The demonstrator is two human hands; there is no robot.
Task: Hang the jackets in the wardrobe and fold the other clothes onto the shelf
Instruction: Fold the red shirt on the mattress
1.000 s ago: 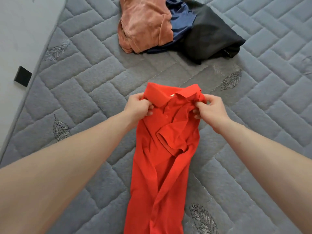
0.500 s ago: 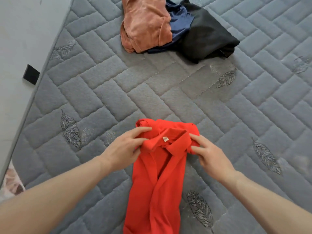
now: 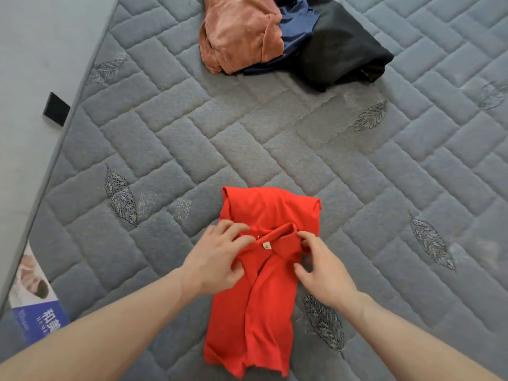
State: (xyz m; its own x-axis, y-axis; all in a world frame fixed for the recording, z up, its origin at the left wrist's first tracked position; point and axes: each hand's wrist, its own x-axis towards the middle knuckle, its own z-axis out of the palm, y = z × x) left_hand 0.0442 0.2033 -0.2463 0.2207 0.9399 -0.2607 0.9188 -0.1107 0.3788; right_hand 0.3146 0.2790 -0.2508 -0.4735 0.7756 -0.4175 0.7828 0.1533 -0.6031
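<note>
Left hand [image 3: 217,259] and right hand [image 3: 321,268] both sit at the collar of the red polo shirt [image 3: 255,303], fingers curled and pinching the collar fabric on either side, w/ the shirt lying narrow and lengthwise on the grey quilted mattress [image 3: 192,138] right in front of the person. Judging by that, this is mid-fold on one item: sides look tucked in, top part doubled over, final fold not yet made, and no wardrobe or shelf in view. Well apart at the far edge lies an unfolded heap, i.e. black garment [image 3: 343,53], rust-pink garment [image 3: 242,31], navy garment [image 3: 297,20], so most of the job looks left.
</note>
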